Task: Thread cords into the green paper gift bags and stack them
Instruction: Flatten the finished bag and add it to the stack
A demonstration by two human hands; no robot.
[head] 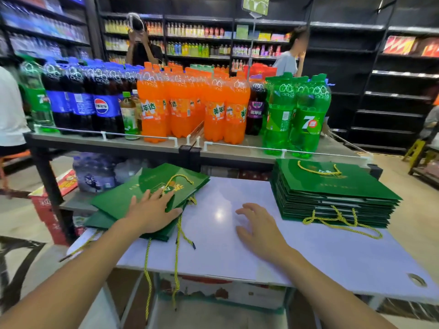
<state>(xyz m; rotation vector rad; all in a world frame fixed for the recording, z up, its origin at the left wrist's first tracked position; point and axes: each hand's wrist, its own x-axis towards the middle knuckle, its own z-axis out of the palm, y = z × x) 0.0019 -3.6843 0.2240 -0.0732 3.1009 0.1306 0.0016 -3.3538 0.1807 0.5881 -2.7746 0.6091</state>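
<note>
White tabletop stood before soda bottles. Left hand pressed flat, fingers spread, on loose green bags at tabletop's left edge; cords trailed over its front. Right hand was open, empty, mid-tabletop. Tidy bag stack occupied tabletop's right.

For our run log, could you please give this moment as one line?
left hand flat on left bag pile | right hand open, empty, over table | right bag stack untouched
</note>
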